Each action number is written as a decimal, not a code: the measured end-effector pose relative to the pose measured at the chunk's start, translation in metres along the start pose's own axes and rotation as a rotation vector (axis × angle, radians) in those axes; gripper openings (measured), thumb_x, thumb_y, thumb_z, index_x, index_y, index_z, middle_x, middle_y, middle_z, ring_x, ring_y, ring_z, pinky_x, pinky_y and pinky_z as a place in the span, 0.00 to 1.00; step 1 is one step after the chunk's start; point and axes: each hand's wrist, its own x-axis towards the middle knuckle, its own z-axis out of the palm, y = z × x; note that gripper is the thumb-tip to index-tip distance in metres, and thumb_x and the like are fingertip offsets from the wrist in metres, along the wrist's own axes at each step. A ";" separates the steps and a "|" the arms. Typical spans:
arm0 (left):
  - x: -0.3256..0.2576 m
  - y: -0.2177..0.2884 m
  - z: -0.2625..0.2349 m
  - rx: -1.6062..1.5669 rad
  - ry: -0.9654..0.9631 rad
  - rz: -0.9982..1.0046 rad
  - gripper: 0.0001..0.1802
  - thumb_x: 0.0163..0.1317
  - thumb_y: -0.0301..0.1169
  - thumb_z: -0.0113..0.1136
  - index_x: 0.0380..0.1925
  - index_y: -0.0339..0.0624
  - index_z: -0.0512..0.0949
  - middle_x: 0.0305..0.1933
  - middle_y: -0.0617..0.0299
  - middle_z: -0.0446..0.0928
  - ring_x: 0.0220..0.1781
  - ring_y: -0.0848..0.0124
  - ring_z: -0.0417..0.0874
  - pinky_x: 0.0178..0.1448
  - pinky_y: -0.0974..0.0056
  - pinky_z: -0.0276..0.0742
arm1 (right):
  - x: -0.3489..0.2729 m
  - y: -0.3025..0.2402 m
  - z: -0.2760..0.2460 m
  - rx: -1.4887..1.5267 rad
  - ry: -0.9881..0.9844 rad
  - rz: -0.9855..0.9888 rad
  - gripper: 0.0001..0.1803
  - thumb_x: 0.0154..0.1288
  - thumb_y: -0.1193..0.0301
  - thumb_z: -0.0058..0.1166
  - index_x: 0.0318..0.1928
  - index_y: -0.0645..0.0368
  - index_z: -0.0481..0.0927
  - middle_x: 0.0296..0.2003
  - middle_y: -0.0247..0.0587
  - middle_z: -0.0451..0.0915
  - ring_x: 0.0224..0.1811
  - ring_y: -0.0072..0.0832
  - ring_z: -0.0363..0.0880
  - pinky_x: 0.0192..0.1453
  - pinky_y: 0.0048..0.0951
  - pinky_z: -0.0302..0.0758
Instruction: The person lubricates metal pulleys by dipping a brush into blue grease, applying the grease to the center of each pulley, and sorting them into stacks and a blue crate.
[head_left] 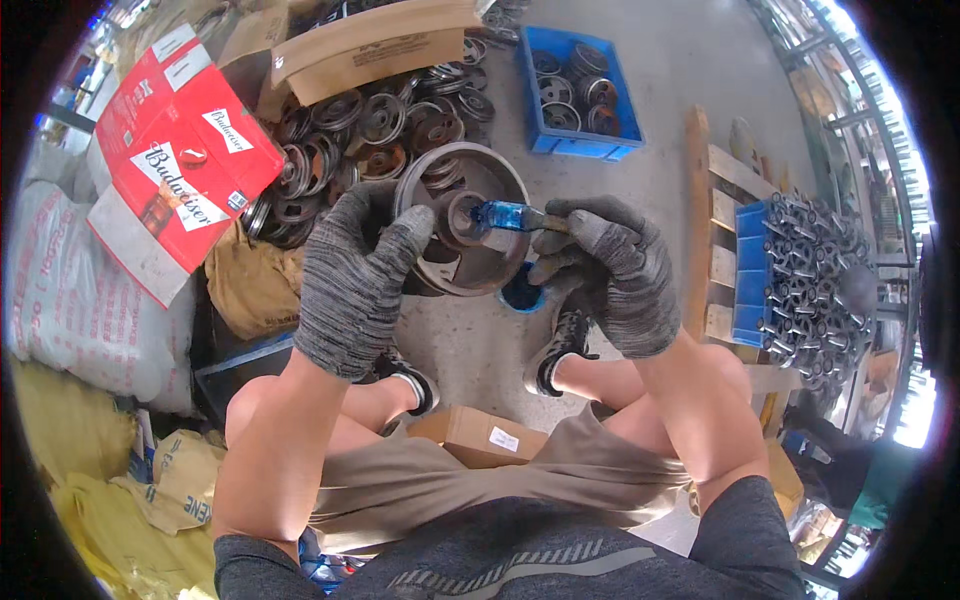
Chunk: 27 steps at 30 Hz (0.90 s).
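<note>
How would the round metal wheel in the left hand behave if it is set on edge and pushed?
The wheel would probably roll, given its circular outline. It is likely stiff and fairly heavy, as it looks metal. It may be slippery inside, where the blue-coated brush reaches.

The wheel [450,222] is hard, dull metal. The brush [508,216] looks shiny and blue at its tip. The gloves [627,290] are knitted cloth. The bin [583,146] is smooth plastic.
</note>
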 end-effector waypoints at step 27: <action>0.000 0.000 0.006 0.119 -0.088 -0.063 0.19 0.62 0.39 0.65 0.44 0.32 0.80 0.35 0.61 0.82 0.36 0.75 0.81 0.41 0.68 0.78 | 0.007 -0.023 -0.003 -1.133 -0.443 -0.725 0.17 0.50 0.75 0.66 0.44 0.52 0.84 0.37 0.44 0.81 0.34 0.45 0.81 0.37 0.36 0.79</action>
